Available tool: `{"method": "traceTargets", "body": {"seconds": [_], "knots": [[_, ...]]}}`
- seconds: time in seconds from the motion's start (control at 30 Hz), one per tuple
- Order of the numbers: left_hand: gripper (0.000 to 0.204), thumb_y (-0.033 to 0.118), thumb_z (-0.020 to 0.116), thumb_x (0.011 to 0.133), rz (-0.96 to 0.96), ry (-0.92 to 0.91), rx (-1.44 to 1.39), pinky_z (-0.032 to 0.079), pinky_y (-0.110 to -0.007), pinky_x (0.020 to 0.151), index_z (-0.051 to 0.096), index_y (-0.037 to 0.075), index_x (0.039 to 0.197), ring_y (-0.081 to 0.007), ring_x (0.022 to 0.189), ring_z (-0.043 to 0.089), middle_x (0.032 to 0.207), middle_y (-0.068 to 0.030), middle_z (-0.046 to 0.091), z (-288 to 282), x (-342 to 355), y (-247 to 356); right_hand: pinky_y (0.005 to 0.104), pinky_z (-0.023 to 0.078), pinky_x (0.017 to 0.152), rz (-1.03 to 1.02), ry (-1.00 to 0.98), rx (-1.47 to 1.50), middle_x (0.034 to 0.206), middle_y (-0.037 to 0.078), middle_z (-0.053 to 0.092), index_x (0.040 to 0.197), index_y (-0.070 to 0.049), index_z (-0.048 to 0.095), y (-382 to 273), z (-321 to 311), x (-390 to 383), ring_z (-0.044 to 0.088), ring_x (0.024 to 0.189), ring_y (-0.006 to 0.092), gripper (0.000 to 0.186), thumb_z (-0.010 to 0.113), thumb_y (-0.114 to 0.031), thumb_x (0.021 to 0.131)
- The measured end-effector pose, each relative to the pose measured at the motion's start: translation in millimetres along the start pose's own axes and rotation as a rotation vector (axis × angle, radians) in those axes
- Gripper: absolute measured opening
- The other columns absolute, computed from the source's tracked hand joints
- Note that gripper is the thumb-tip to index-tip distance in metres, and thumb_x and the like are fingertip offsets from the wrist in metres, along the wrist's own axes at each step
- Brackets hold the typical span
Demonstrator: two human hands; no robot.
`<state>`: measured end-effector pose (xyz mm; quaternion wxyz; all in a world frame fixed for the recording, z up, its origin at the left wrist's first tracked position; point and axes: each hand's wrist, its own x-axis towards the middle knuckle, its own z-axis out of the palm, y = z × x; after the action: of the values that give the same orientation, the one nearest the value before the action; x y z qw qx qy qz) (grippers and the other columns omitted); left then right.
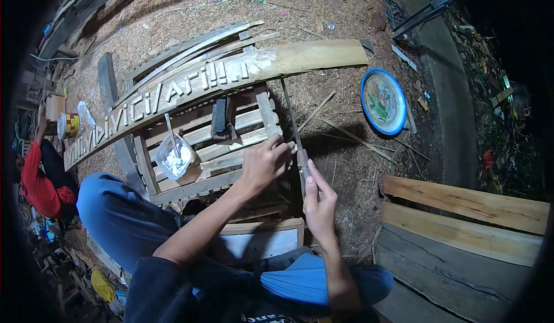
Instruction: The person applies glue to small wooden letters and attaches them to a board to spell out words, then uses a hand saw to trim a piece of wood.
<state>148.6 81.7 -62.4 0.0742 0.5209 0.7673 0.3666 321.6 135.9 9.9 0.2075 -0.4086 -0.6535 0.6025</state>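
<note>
My right hand [319, 204] is closed on the grip of a long, thin tool [292, 112], whose dark narrow length points away from me toward the board. My left hand [266, 162] is beside it with fingers curled. A small pale piece [294, 148] shows at its fingertips, close to the tool's grip; its kind is too small to tell. Beyond both hands, a long wooden board [314, 54] lies across a slatted wooden frame [222, 164], with raised pale letters glued or set along its left part. Left of my left hand, a clear plastic tub [183, 170] holds white paste and a stick.
A dark block-like object [220, 116] rests on the slats. A blue-rimmed round tray [384, 101] lies on the shavings-covered ground. Planks [461, 225] are at the right. A person in a red top [41, 178] is at the far left, near a yellow-and-red can [69, 125].
</note>
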Motion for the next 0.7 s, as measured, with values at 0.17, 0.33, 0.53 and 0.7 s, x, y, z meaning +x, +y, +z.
{"method": "traceTargets", "body": {"seconds": [0.17, 0.33, 0.53, 0.7], "knots": [[0.027, 0.019, 0.077, 0.086, 0.010, 0.020, 0.001, 0.056, -0.044, 0.059, 0.075, 0.015, 0.113, -0.0321, 0.071, 0.070, 0.100, -0.0077, 0.065, 6, 3, -1, 0.0352, 0.044, 0.111, 0.024, 0.038, 0.067, 0.142, 0.023, 0.063, 0.144, 0.008, 0.056, 0, -5, 1, 0.061, 0.131, 0.0254, 0.040, 0.052, -0.013, 0.109], [0.025, 0.021, 0.075, 0.090, 0.001, 0.021, 0.006, 0.056, -0.045, 0.060, 0.074, 0.015, 0.114, -0.0326, 0.073, 0.071, 0.103, -0.0082, 0.066, 6, 3, -1, 0.0334, 0.046, 0.109, 0.109, 0.001, 0.052, 0.142, 0.023, 0.063, 0.144, 0.008, 0.056, -22, -12, -8, 0.062, 0.129, 0.0238, 0.040, 0.052, -0.012, 0.109], [0.024, 0.024, 0.075, 0.091, 0.005, 0.067, 0.005, 0.056, -0.045, 0.058, 0.074, 0.015, 0.113, -0.0326, 0.071, 0.071, 0.102, -0.0078, 0.066, 6, 4, -2, 0.0332, 0.047, 0.109, -0.039, -0.050, -0.051, 0.143, 0.024, 0.062, 0.145, 0.009, 0.054, -35, -14, -13, 0.060, 0.130, 0.0215, 0.041, 0.053, -0.012, 0.110], [0.019, 0.024, 0.075, 0.093, -0.037, 0.121, -0.016, 0.055, -0.045, 0.057, 0.075, 0.014, 0.109, -0.0321, 0.068, 0.070, 0.099, -0.0065, 0.066, 6, 8, 4, 0.0324, 0.048, 0.107, -0.020, -0.045, -0.114, 0.142, 0.023, 0.064, 0.145, 0.008, 0.055, -43, -24, -32, 0.061, 0.128, 0.0211, 0.041, 0.053, -0.012, 0.110]]}}
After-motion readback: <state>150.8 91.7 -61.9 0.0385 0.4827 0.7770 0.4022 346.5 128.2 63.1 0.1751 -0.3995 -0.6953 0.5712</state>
